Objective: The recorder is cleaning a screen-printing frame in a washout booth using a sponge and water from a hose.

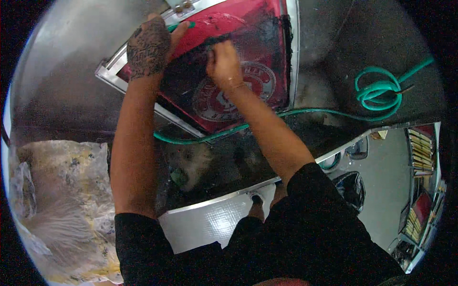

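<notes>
Head view: the red screen (261,53) lies under our right hand (225,65), fingers curled together; we can't tell how our left hand (150,48) grips.

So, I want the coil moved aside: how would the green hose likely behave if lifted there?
The green hose would probably flex easily, since it bends into rounded loops. It likely springs rather than lying limp, as those loops stand open. Lifting it may drag the rest, because the hose runs on past the framed screen.
</notes>
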Demonstrator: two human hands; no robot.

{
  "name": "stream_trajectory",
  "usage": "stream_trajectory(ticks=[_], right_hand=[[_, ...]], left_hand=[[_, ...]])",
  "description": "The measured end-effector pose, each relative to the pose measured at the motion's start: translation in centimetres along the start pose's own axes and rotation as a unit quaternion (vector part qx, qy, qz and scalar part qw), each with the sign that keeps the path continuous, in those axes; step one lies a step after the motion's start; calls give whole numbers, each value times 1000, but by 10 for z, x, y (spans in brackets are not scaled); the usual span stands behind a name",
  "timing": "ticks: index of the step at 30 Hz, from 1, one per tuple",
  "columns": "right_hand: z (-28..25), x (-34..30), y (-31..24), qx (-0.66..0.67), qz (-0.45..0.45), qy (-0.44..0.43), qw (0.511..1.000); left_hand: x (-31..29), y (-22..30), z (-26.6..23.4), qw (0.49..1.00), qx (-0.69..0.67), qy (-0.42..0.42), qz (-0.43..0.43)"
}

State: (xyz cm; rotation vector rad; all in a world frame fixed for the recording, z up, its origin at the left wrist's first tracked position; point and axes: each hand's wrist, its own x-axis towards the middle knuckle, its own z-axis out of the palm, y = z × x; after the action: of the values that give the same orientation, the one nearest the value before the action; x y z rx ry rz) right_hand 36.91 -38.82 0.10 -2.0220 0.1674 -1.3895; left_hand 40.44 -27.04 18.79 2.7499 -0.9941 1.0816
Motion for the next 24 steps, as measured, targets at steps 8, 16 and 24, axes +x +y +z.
stream_trajectory(ticks=[8, 16, 24], right_hand=[[-72, 110, 55, -132, 16, 150, 980], [-17, 59, -7, -37, -100, -63, 992], [-9, 46, -11, -57, -124, -149, 979]], left_hand=[[5, 1, 0, 992, -6, 77, 101], [8, -16, -1, 982, 24, 67, 172], [8, -15, 4, 977, 28, 107, 184]])
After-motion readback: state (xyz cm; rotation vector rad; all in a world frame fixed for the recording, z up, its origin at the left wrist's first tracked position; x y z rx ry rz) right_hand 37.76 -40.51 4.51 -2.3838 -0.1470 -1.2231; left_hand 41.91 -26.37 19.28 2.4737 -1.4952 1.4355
